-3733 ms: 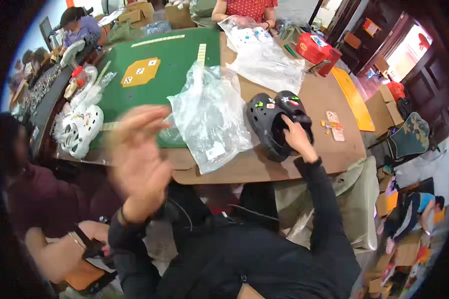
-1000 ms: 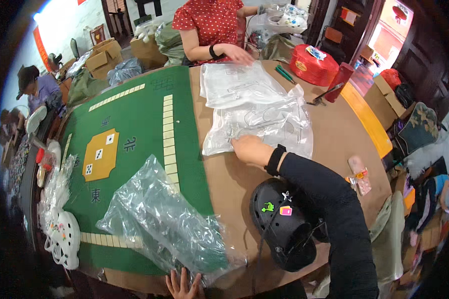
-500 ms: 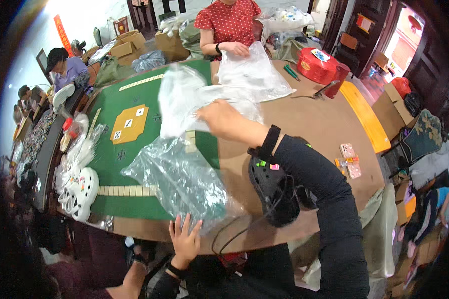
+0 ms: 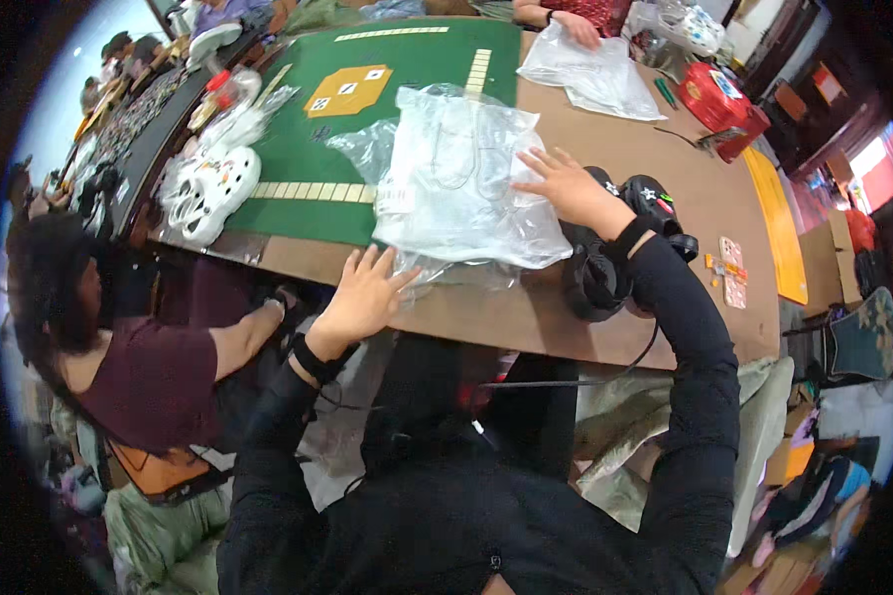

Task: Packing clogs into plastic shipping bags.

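A frosted white plastic bag [image 4: 456, 183] lies flat at the table's near middle, over a crinkled clear bag [image 4: 359, 149] that sticks out on its left and near sides. My right hand [image 4: 577, 193] rests with spread fingers at the frosted bag's right edge. At its lower left corner is my left hand [image 4: 359, 302], open, fingertips by the clear plastic near the table edge. Just right of the bags stands a pair of black clogs [image 4: 597, 273] with small charms, partly behind my right wrist.
A white clog [image 4: 210, 193] sits at the left among loose plastic. Toward the right lie a phone [image 4: 733, 278] with an orange tool on it, green pliers [image 4: 665, 93] and a red round box [image 4: 712, 94]. Across the table a person's hand [image 4: 575, 30] touches another frosted bag [image 4: 590, 74].
The frosted bag has come nearer from the far middle and now lies over the clear bag. My right hand has drawn back and spread its fingers. The view has tilted down.
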### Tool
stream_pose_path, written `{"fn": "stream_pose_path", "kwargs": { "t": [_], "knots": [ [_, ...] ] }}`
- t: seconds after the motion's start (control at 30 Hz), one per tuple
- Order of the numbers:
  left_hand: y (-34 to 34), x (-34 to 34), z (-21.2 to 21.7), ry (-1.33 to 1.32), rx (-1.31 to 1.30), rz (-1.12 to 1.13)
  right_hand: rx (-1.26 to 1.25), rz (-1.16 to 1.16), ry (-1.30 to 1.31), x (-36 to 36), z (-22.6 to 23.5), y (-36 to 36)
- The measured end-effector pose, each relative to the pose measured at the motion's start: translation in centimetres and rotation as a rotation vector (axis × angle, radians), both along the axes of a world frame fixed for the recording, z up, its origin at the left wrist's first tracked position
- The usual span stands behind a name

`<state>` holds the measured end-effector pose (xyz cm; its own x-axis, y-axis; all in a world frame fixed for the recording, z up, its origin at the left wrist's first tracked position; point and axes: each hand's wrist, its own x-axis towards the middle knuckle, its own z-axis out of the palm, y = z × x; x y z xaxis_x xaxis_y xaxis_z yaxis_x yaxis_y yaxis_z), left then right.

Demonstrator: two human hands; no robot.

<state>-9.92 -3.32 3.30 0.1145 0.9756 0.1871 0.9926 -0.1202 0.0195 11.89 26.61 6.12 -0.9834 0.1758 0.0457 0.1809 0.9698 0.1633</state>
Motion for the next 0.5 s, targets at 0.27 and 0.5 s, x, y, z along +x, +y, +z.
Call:
{"fn": "stream_pose_path", "kwargs": {
  "t": [0.27, 0.5],
  "knots": [
    [1.5, 5.2, 9.4, -0.77, 0.788, 0.336, -0.77, 0.083, 0.613, -0.2, 9.1, -20.4],
    [6.4, 8.0, 8.4, -1.021, 0.811, 0.269, -1.812, -0.252, 0.957, -1.3, 4.3, -23.8]
  ]
}}
